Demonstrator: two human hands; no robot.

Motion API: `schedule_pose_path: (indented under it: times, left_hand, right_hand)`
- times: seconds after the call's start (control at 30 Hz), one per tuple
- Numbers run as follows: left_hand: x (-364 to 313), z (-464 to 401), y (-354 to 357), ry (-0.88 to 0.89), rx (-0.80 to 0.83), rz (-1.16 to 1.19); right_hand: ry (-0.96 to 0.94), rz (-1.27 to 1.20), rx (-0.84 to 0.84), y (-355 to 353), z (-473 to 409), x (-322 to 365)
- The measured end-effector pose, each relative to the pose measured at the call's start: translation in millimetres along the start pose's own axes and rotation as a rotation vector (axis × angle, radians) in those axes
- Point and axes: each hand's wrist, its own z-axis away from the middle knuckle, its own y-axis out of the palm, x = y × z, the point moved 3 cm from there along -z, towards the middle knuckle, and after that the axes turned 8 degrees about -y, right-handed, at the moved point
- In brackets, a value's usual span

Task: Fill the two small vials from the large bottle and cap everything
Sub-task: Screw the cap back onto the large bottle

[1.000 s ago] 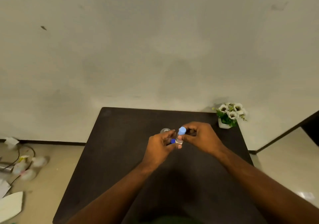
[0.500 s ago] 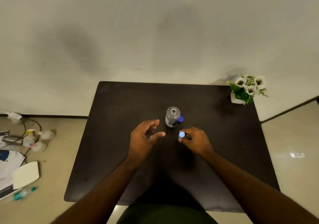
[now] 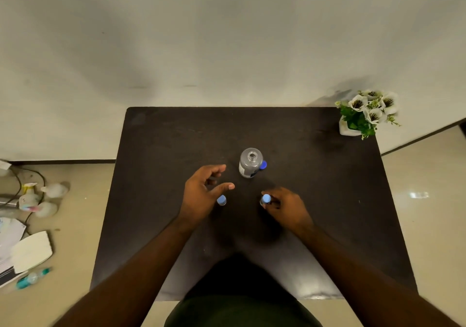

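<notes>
The dark rectangular table is carrying everything, with a white pot of white flowers sitting at its far right corner. Near the middle the large clear glass bottle is standing upright with its mouth open, and its dark blue screw cap is lying against its right side.

The left hand is hanging just above the surface with fingers spread and relaxed, gripping nothing; a second ago it was working together with the other hand on a vial held up in the air. The right hand is pinching the right light-blue-capped vial, which has come down onto the table. The left light-blue-capped vial is standing free just beside the left thumb.

Both vials now appear capped, so the likely remaining step is closing the bottle. How full the vials are cannot be told.
</notes>
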Motion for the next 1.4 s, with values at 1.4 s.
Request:
schedule_pose_path:
  times: [1.4]
  left_hand:
    - [-37,-89,62,0.004,0.427,-0.029]
  right_hand:
    - [0.059,-0.287,-0.316,-51,-69,-12]
